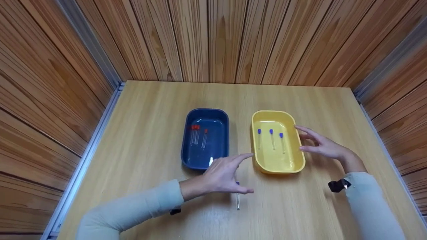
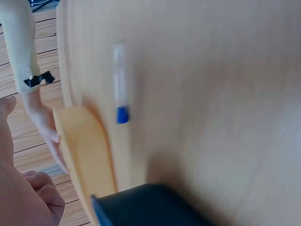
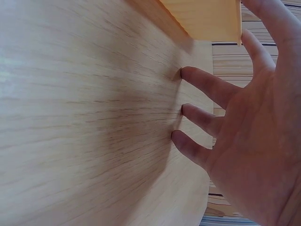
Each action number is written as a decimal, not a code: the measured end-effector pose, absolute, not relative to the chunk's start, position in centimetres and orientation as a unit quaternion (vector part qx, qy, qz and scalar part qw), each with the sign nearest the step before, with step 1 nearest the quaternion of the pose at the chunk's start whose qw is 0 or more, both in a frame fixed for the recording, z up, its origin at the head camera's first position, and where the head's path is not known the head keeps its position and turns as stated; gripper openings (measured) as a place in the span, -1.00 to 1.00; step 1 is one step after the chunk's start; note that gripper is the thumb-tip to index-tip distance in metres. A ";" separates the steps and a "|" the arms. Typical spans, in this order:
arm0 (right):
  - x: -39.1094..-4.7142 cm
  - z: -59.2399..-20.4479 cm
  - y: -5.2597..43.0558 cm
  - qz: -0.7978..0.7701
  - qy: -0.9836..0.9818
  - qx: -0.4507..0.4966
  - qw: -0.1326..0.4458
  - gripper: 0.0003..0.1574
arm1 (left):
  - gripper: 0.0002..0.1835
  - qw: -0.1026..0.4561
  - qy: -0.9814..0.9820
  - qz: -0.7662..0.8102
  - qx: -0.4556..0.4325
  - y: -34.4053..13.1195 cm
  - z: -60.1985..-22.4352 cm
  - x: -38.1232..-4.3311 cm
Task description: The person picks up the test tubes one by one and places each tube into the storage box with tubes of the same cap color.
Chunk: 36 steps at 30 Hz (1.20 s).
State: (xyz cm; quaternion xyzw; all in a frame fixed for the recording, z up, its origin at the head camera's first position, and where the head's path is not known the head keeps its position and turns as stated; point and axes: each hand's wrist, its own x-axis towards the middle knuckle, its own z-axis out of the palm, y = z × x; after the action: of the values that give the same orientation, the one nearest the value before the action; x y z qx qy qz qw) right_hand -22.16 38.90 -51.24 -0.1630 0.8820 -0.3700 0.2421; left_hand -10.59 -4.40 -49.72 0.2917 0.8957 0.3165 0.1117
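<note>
A clear tube with a blue cap (image 1: 238, 201) lies on the table, its cap partly hidden behind my left hand (image 1: 223, 175). That hand hovers over the table with thumb and forefinger spread wide and nothing between them; in the left wrist view, some other fingers (image 2: 46, 194) are curled in. The forefinger reaches up to the near left side of the yellow tray (image 1: 267, 161). At that tray's right rim is my right hand (image 1: 325, 145), fingers extended and spread, with fingertips at the edge. Three blue-capped tubes (image 1: 283, 145) lie apart inside the yellow tray.
To the left stands a dark blue tray (image 1: 195, 158) holding several red-capped tubes (image 1: 195, 134); my left hand overlaps its near right corner in the head view. Wood-plank walls (image 1: 222, 40) enclose the table at the back and sides.
</note>
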 end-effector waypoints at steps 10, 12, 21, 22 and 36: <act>-22.2 -50.9 39.1 -0.365 0.884 -0.160 0.246 0.17 | 0.11 0.161 0.890 0.354 0.240 -5.7 -53.8 -8.0; -22.3 -50.9 39.1 -0.365 0.884 -0.158 0.246 0.18 | 0.12 0.161 0.887 0.361 0.239 -5.9 -54.4 -7.8; -22.2 -51.2 39.0 -0.368 0.883 -0.154 0.248 0.19 | 0.18 0.153 0.907 0.293 0.259 -6.4 -56.4 -7.3; -22.2 -51.3 39.0 -0.368 0.883 -0.155 0.247 0.20 | 0.18 0.152 0.910 0.284 0.262 -6.4 -56.6 -7.3; -22.2 -51.3 39.1 -0.368 0.882 -0.163 0.246 0.19 | 0.04 0.160 0.924 0.236 0.254 -5.6 -57.4 -7.3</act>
State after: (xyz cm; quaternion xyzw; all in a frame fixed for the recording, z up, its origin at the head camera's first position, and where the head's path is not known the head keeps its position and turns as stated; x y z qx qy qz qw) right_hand -22.20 39.12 -51.32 -0.1635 0.8818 -0.3681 0.2455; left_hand -7.26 -5.56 -57.45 0.2538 0.9244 0.2358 0.1596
